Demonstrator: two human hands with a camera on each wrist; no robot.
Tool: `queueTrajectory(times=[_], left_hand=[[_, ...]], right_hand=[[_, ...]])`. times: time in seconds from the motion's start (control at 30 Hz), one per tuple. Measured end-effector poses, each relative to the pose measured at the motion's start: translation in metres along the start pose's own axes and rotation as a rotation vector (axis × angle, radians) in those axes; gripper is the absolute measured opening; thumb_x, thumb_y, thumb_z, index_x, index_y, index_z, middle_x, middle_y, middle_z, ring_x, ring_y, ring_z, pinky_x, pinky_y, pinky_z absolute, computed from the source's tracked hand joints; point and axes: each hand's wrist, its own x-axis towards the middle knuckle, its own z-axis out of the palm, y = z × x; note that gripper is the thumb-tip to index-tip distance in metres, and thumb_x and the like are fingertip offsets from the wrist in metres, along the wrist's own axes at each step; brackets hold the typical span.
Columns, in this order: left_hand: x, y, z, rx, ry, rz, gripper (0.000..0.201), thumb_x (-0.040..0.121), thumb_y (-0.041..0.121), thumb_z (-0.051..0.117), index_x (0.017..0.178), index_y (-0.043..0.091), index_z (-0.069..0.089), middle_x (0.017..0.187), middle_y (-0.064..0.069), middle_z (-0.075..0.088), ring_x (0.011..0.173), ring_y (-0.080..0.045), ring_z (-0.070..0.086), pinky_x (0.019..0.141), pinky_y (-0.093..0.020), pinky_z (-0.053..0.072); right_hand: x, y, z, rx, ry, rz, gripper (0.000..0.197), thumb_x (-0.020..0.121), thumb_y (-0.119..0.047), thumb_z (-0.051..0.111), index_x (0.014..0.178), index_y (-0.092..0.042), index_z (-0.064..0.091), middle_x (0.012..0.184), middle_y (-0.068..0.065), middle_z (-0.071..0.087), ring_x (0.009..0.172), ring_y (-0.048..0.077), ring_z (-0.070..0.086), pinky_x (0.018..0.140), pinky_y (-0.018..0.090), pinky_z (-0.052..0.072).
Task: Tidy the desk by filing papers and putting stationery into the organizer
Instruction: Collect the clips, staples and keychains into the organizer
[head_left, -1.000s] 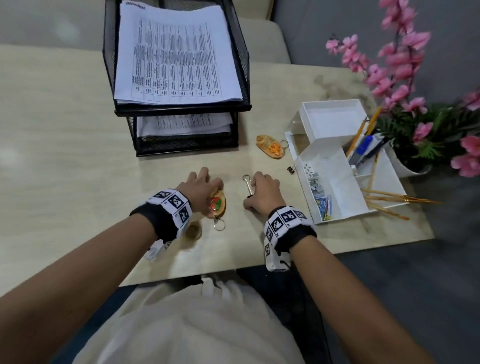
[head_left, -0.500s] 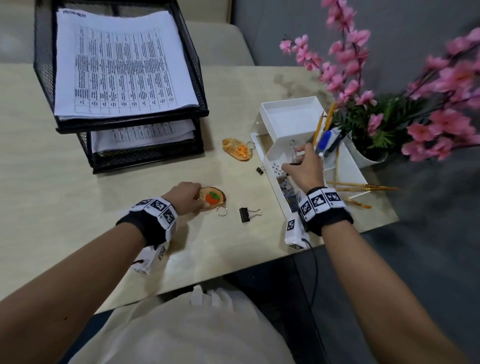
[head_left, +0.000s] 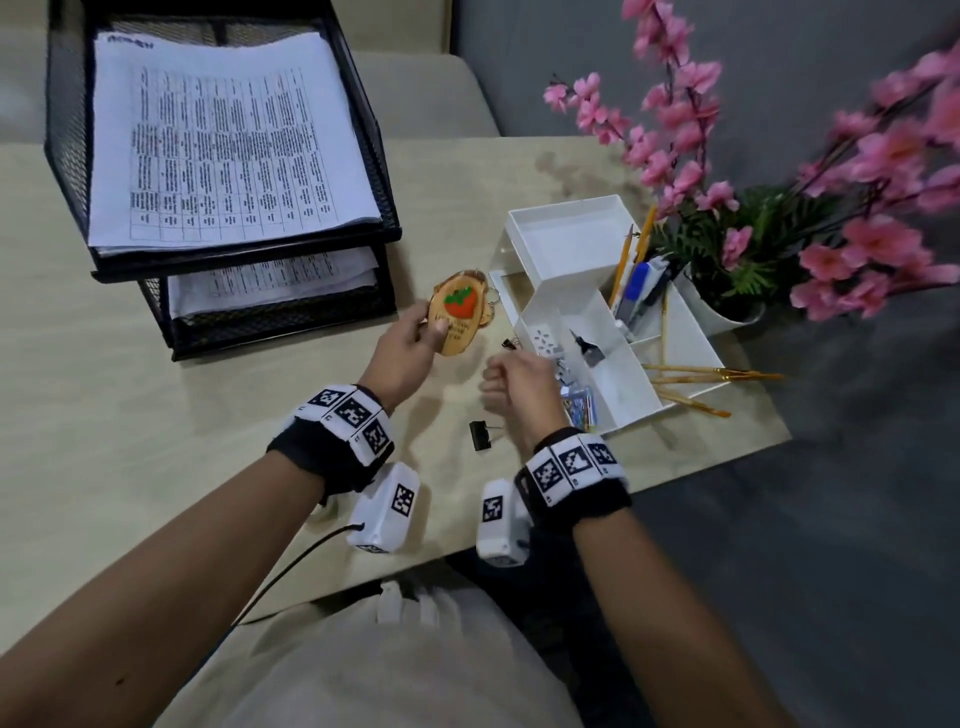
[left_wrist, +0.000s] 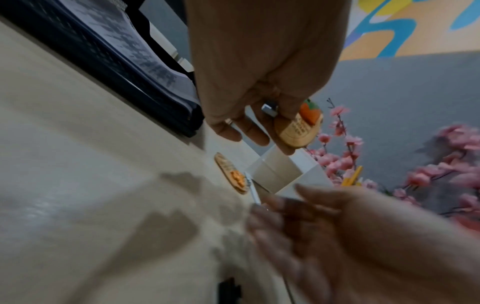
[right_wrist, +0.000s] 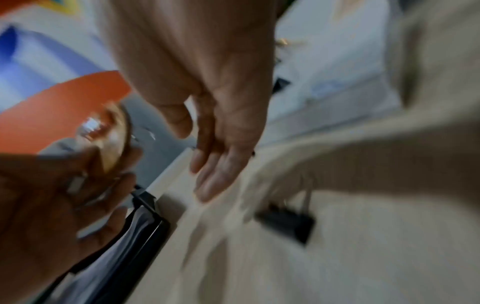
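My left hand (head_left: 431, 325) holds a wooden strawberry keychain (head_left: 457, 317) above the desk, pinched between thumb and fingers, just left of the white organizer (head_left: 524, 228). The left wrist view shows the same keychain (left_wrist: 298, 131) in my left hand (left_wrist: 259, 131). A second wooden keychain (left_wrist: 230, 172) lies on the desk below it. My right hand (head_left: 514, 374) hovers empty beside the organizer's near-left corner; in the right wrist view its fingers (right_wrist: 215, 164) are relaxed. A black binder clip (head_left: 479, 435) lies on the desk near my right wrist.
A black mesh two-tier paper tray (head_left: 249, 262) with printed sheets (head_left: 223, 140) stands at the back left. A pot of pink flowers (head_left: 727, 234) stands right of the organizer. Pencils and brushes (head_left: 711, 371) lie at its right side. A small clip (head_left: 511, 343) lies by its left wall.
My left hand has lifted the strawberry keychain off the desk and carried it towards the organizer. My right hand has drawn back from over the organizer, empty.
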Motion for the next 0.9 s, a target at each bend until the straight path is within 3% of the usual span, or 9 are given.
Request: queueTrajectory(times=[0.1,0.23,0.3,0.4,0.5,0.7,0.77,0.87,0.9], left_hand=[[-0.005,0.014,0.007,-0.13,-0.088,0.042,0.016,0.096,0.01,0.046,0.11,0.01,0.054,0.093,0.001,0.06,0.078,-0.002,0.057,0.075,-0.017,0.044],[-0.014,0.016,0.012,-0.243,-0.221,-0.07,0.013,0.095,0.01,0.047,0.095,0.016,0.058,0.083,0.002,0.064,0.062,0.0,0.062,0.058,-0.012,0.049],[-0.016,0.016,0.009,-0.285,-0.228,-0.088,0.016,0.094,0.011,0.048,0.088,0.018,0.061,0.082,0.002,0.067,0.063,-0.004,0.063,0.06,-0.013,0.05],[-0.009,0.015,-0.002,-0.253,-0.124,-0.07,0.022,0.094,0.006,0.046,0.078,0.017,0.055,0.081,0.002,0.06,0.064,0.007,0.058,0.065,-0.006,0.045],[0.003,0.007,-0.015,-0.205,0.003,-0.159,0.025,0.095,0.007,0.045,0.072,0.018,0.046,0.08,0.0,0.055,0.072,-0.007,0.052,0.066,-0.019,0.04],[0.018,-0.005,-0.024,-0.154,0.058,-0.252,0.024,0.095,0.005,0.043,0.077,0.02,0.046,0.082,-0.001,0.056,0.073,-0.011,0.054,0.065,-0.024,0.045],[0.02,-0.004,-0.02,-0.124,0.009,-0.24,0.025,0.096,0.005,0.043,0.077,0.022,0.046,0.08,-0.001,0.055,0.071,-0.011,0.054,0.064,-0.024,0.044],[0.022,0.001,-0.008,-0.104,-0.09,-0.227,0.024,0.095,0.005,0.045,0.077,0.02,0.047,0.077,-0.004,0.057,0.07,-0.013,0.055,0.061,-0.023,0.049],[0.023,0.003,-0.003,-0.101,-0.123,-0.221,0.023,0.095,0.004,0.046,0.077,0.02,0.047,0.077,-0.006,0.057,0.069,-0.014,0.056,0.058,-0.019,0.051]], right_hand=[[-0.008,0.009,0.022,0.449,-0.261,0.333,0.044,0.1,-0.034,0.032,0.08,-0.004,0.058,0.066,0.01,0.066,0.06,0.021,0.064,0.065,0.032,0.049],[-0.012,0.002,0.031,0.891,-0.316,0.403,0.035,0.097,-0.026,0.035,0.087,-0.001,0.056,0.08,0.016,0.064,0.077,0.025,0.063,0.065,0.034,0.058],[-0.011,0.0,0.028,0.929,-0.278,0.433,0.032,0.096,-0.019,0.035,0.083,0.001,0.056,0.072,0.017,0.063,0.068,0.026,0.062,0.055,0.029,0.058],[-0.004,-0.002,0.009,0.588,-0.185,0.325,0.025,0.095,-0.008,0.038,0.079,0.001,0.055,0.072,0.013,0.057,0.061,0.018,0.053,0.052,0.023,0.049],[0.012,-0.009,-0.023,0.06,0.036,0.052,0.02,0.091,-0.002,0.045,0.078,-0.008,0.059,0.071,0.005,0.056,0.062,0.015,0.052,0.06,0.022,0.045],[0.034,-0.022,-0.053,-0.41,0.311,-0.174,0.029,0.087,0.002,0.041,0.102,-0.005,0.065,0.111,0.015,0.064,0.104,0.029,0.059,0.086,0.028,0.048],[0.028,-0.023,-0.047,-0.405,0.312,-0.264,0.024,0.089,-0.002,0.045,0.105,-0.004,0.063,0.114,0.013,0.062,0.106,0.026,0.058,0.093,0.032,0.048],[0.014,-0.024,-0.025,-0.318,0.105,-0.301,0.021,0.091,-0.013,0.053,0.111,-0.008,0.059,0.1,0.0,0.06,0.085,0.004,0.055,0.073,0.012,0.046],[0.013,-0.025,-0.017,-0.261,0.021,-0.268,0.023,0.091,-0.015,0.055,0.113,-0.009,0.057,0.098,-0.002,0.059,0.081,0.0,0.054,0.069,0.013,0.046]])
